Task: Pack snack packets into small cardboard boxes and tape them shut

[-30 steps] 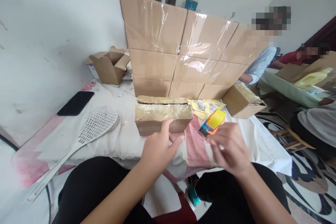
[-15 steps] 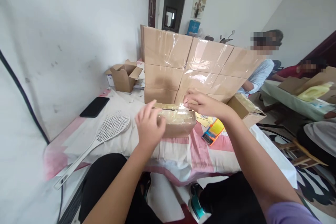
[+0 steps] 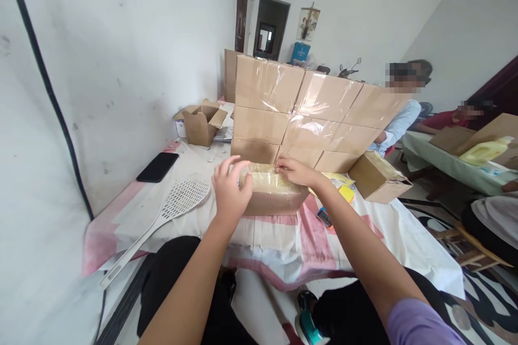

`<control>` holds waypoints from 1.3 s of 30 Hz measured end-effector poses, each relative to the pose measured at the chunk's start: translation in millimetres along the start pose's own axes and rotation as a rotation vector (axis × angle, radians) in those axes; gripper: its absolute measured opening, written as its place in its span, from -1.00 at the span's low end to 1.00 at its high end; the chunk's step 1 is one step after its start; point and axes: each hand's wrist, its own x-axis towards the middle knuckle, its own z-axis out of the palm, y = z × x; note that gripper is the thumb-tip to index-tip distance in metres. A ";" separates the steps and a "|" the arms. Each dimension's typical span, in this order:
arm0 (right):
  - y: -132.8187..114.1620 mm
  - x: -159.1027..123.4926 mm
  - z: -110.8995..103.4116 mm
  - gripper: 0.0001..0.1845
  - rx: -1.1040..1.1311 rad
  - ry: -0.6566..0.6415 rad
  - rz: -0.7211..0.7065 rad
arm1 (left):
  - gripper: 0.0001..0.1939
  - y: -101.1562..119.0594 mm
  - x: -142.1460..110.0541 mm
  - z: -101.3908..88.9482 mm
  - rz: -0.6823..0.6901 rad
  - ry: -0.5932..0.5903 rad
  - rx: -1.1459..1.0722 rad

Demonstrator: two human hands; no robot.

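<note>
While the left hand (image 3: 229, 192) cups the left end of the box (image 3: 274, 198), fingers spread and thumb curled over the near edge, the right hand (image 3: 296, 170) lies on the box's top at about 1 o'clock from it, fingertips pressed down on the glossy tape there. Neither hand is closed around anything; both rest flat and loose against the cardboard, so each grip is open and merely touching. The box sits near the middle of the bed (image 3: 283, 242), on a white and pink sheet, straight ahead of the person at 12 o'clock.

Just behind the box, further toward 12 o'clock, stands a stack (image 3: 307, 113) of taped cartons, three rows high, wrapped in clear film. At 2 o'clock from the box a loose carton (image 3: 378, 178) lies tilted on the sheet, and between the two are yellow papers (image 3: 338, 178) and a tape gun (image 3: 326, 217), partly hidden by the right forearm. At 9 o'clock lies a white swatter (image 3: 170, 210), its handle running down toward 7 o'clock, and beyond it at 10 o'clock a dark phone (image 3: 157, 167). An open carton (image 3: 201, 123) stands at 11 o'clock near the wall.

Far off at 2 to 3 o'clock other people sit by a low desk (image 3: 445, 151) bearing a yellow jug (image 3: 483, 150).
</note>
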 end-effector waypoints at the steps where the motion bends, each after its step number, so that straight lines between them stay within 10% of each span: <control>1: 1.5 -0.4 2.0 -0.81 -0.010 0.006 -0.012 | -0.73 2.4 -2.8 1.7 0.068 -0.071 0.019; 7: 4.1 -5.3 5.0 -0.80 -0.071 0.040 -0.040 | -0.67 17.3 -31.2 25.4 0.386 -0.445 0.102; 39: 3.6 -9.7 36.9 -0.78 -0.307 0.252 0.189 | -0.62 20.7 -48.1 41.9 0.280 -0.427 0.168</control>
